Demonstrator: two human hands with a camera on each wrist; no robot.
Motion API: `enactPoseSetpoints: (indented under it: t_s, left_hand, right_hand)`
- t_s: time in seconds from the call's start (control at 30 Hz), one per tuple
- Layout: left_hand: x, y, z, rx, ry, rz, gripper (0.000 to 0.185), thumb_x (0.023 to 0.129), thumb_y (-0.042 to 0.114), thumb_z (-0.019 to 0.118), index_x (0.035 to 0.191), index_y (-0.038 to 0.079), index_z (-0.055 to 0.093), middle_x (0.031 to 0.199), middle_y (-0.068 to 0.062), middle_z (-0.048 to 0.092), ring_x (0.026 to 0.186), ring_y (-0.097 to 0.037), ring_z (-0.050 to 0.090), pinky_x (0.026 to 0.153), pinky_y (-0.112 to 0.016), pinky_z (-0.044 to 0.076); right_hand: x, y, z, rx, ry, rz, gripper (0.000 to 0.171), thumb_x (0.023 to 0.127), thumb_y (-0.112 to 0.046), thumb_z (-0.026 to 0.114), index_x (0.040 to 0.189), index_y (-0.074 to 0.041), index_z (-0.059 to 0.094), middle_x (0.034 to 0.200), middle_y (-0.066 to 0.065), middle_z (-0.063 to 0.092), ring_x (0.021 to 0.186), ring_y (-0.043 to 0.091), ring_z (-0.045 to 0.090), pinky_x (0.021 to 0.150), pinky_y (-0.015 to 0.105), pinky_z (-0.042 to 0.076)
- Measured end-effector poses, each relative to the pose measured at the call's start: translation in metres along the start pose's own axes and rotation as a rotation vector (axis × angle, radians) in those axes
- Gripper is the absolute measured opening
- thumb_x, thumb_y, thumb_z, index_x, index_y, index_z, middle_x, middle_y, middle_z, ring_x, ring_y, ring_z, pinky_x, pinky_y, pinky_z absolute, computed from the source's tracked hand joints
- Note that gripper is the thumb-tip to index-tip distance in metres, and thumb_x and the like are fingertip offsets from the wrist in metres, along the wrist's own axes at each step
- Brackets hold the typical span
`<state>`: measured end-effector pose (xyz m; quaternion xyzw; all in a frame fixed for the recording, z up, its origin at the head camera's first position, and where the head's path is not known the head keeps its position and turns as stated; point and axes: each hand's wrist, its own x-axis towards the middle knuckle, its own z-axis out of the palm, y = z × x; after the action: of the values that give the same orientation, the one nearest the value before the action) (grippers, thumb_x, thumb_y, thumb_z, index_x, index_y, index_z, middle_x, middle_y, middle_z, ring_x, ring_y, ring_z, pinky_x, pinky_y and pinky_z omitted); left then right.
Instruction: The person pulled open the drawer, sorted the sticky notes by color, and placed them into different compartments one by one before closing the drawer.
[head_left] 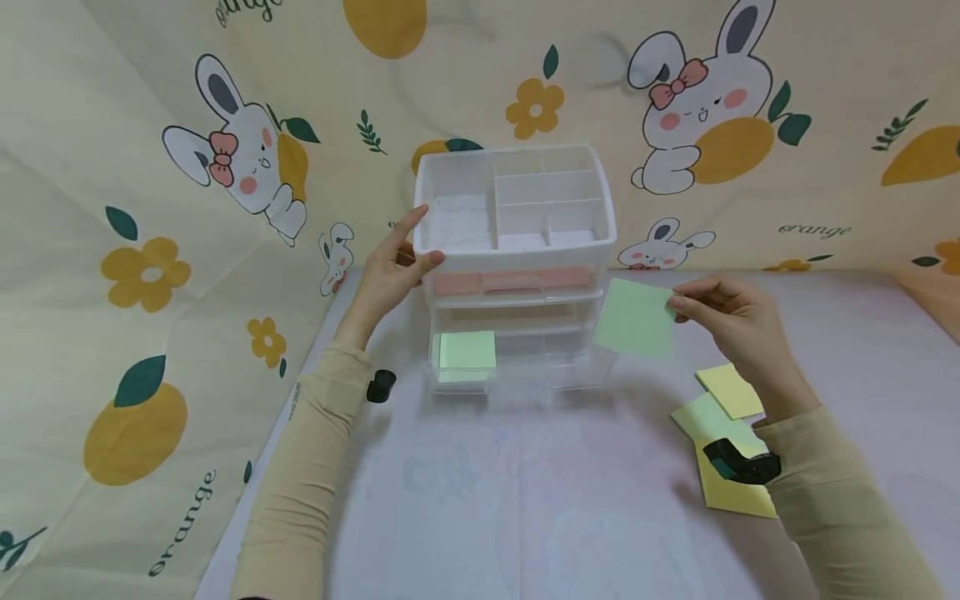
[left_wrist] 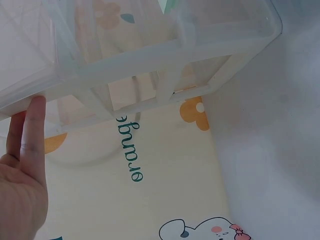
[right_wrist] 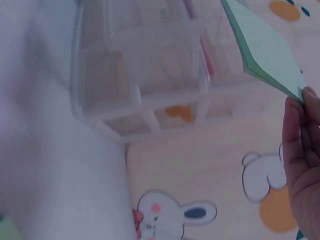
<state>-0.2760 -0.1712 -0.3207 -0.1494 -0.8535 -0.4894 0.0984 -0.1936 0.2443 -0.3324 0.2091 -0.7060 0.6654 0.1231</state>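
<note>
A white and clear plastic drawer organizer (head_left: 517, 260) stands on the table against the backdrop. My left hand (head_left: 390, 271) holds its upper left corner, thumb on the front and fingers along the side; in the left wrist view the fingers (left_wrist: 34, 135) lie straight against the frame. The lowest drawer (head_left: 525, 383) is pulled out, with a green sticky note pad (head_left: 467, 354) in its left part. My right hand (head_left: 735, 329) pinches another green sticky note pad (head_left: 637, 318) by its right edge, beside the organizer. The right wrist view shows that pad's thickness (right_wrist: 267, 50).
Pink pads (head_left: 461, 284) lie in the upper drawer. The top tray (head_left: 555, 187) is divided into compartments. Yellow pads (head_left: 731, 392) and a green pad (head_left: 708, 417) lie overlapping on the table under my right wrist. A printed cloth (head_left: 480, 92) hangs behind and at the left.
</note>
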Motion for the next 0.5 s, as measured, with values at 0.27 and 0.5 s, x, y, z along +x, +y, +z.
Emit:
enactPoseSetpoints:
  t_s: [0.27,0.5]
  left_hand:
    - [0.0,0.001,0.0,-0.005,0.001,0.013,0.064,0.08,0.053,0.063,0.136,0.055,0.032,0.087,-0.006,0.053,0.076,-0.02,0.057,0.066,-0.028,0.053]
    - [-0.001,0.001,0.001,0.003,0.0,0.003,0.065,0.081,0.05,0.064,0.138,0.052,0.031,0.088,-0.007,0.053,0.076,-0.019,0.057,0.067,-0.027,0.053]
  right_hand:
    - [0.018,0.003,0.029,0.069,-0.082,-0.043,0.012,0.087,0.008,0.057,0.097,0.007,0.064,0.089,-0.002,0.07,0.074,0.008,0.064,0.069,0.017,0.054]
    - [0.027,0.009,0.054,-0.108,-0.112,0.005,0.014,0.089,0.003,0.058,0.1,0.009,0.063,0.089,-0.009,0.067,0.074,0.003,0.065,0.07,0.017,0.055]
